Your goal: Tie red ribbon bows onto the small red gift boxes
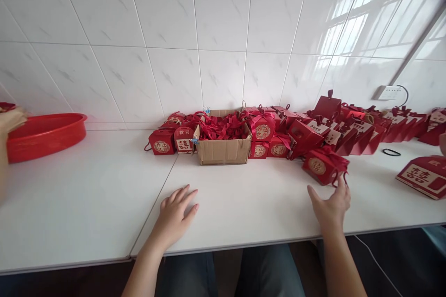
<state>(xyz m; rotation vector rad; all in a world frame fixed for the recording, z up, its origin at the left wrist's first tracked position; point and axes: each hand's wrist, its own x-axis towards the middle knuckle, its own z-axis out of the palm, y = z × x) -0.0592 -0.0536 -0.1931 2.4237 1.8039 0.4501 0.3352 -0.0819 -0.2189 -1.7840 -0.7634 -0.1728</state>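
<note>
My left hand (176,213) lies flat on the white table (87,204) with fingers spread, holding nothing. My right hand (331,206) rests near the table's front edge, fingers apart, its fingertips just touching the ribbon of a small red gift box (322,166) lying tilted in front of it. A cardboard box (223,148) full of red ribbons stands at the middle back. Small red gift boxes (265,132) with gold emblems crowd around it, against the tiled wall.
A red plastic basin (45,134) sits at the far left, with another person's hand (10,118) beside it. A flat red box (423,176) lies at the right edge, a black hair band (391,152) nearby. More folded red boxes (369,127) line the back right.
</note>
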